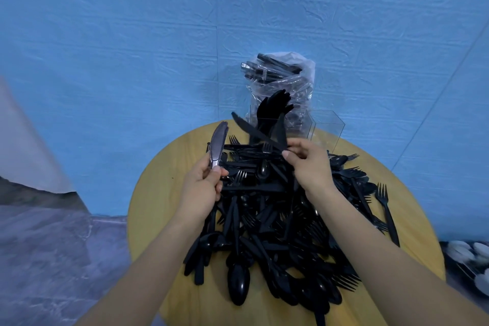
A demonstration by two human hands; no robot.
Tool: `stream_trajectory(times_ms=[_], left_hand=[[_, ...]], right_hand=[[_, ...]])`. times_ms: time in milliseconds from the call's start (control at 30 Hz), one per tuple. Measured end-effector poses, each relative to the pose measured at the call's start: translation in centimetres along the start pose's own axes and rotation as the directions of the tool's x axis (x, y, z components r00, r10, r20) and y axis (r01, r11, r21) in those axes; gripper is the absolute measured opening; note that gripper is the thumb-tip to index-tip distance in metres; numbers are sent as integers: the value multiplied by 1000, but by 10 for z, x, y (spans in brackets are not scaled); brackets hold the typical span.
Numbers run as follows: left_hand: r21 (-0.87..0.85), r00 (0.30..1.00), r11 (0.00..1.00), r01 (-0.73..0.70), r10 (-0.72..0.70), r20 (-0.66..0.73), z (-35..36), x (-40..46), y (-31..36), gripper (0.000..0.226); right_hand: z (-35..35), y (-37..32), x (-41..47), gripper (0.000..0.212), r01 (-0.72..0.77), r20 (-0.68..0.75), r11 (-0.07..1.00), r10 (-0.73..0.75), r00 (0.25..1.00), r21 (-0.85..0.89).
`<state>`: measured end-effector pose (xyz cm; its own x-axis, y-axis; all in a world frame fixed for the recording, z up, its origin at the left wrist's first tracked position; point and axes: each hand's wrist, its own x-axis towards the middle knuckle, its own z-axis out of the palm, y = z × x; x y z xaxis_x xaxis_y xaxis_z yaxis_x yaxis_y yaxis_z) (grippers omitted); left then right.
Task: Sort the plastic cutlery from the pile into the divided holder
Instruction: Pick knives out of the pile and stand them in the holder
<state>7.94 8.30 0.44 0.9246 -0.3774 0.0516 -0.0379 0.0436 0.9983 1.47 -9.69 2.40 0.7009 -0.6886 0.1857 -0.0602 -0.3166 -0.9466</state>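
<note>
- Right hand (308, 164) pinches two black knives (260, 133) at the handle end between thumb and fingertips, blades fanned up and away toward the holder (326, 128).
- Left hand (203, 185) grips one knife (218, 147) by the handle, blade up and tilted slightly right; glare turns its glossy face grey.
- The key relation: the holder stands just past the pile (277, 219), at the far edge of the table (156, 193), straight ahead of the right hand. That hand looks nearer, and its knives already point roughly that way.
- The holder is clear, thin-walled and boxy; its right compartment looks empty, and dark pieces stand upright in the left part. Which kind, I can't tell.
- A crinkled clear bag (285, 79) with more black cutlery sits behind the holder, or partly in it; hard to say.
- The pile is a shiny tangle of black plastic: tined forks, rounded spoons, flat knives lying every way.
- The table is round, yellow and matte.
</note>
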Motion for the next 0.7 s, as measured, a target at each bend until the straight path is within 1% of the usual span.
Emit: stream_trajectory(times_ms=[67,167,233,300,400,500,600,700], left_hand=[[-17,1000,1000,20,-20,-5,4,3,3,39],[-46,999,998,36,-37,-13,12,6,9,39],[-62,999,998,32,-33,-20,18,8,14,37],[-80,1000,997,20,-22,-21,24,10,19,35],[-123,1000,992,0,-2,-19,36,12,27,31],[-152,1000,988,-13,10,-16,47,13,33,28],[-127,999,992,-21,18,-27,55,11,39,26],[-55,999,998,-42,41,-23,59,9,44,25]], right_hand=[[-1,-9,0,24,43,-46,995,-39,998,90],[-1,-21,2,18,65,-88,973,-47,995,222],[-1,-30,0,18,19,-51,943,-2,999,333],[2,-36,-3,19,-53,38,914,42,998,403],[7,-39,-13,24,-184,162,886,125,979,425],[14,-37,-25,28,-278,199,868,213,957,411],[17,-35,-35,26,-283,202,887,221,954,364],[17,-36,-42,27,-229,211,930,172,962,286]])
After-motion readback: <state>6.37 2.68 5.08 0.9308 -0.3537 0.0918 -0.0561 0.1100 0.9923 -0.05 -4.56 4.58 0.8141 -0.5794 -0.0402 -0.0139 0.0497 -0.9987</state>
